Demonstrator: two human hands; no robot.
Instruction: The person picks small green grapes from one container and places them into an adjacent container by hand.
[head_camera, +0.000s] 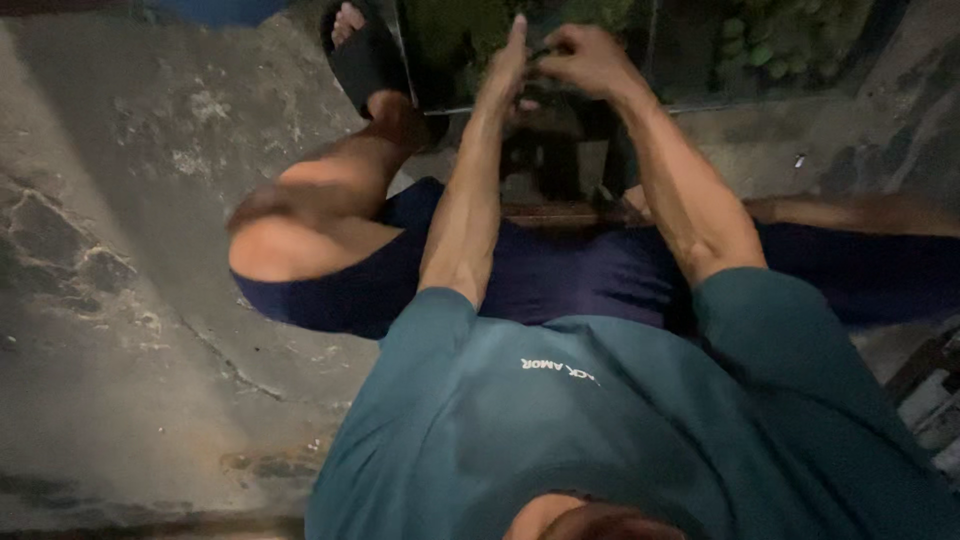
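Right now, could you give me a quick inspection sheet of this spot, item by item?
Surface: rough grey concrete floor, cracked and stained.
Job's things: something small and dark between the two hands, too dim to identify.
Clutter: small pale scrap on the concrete at the right.
Hands: left hand raised with fingers straight; right hand curled beside it, fingertips meeting; whether either grips anything cannot be told.
Cables: nothing seen.
Surroundings: person seated, teal shirt, dark blue shorts, black sandal on one foot; green plants behind a thin rail ahead.
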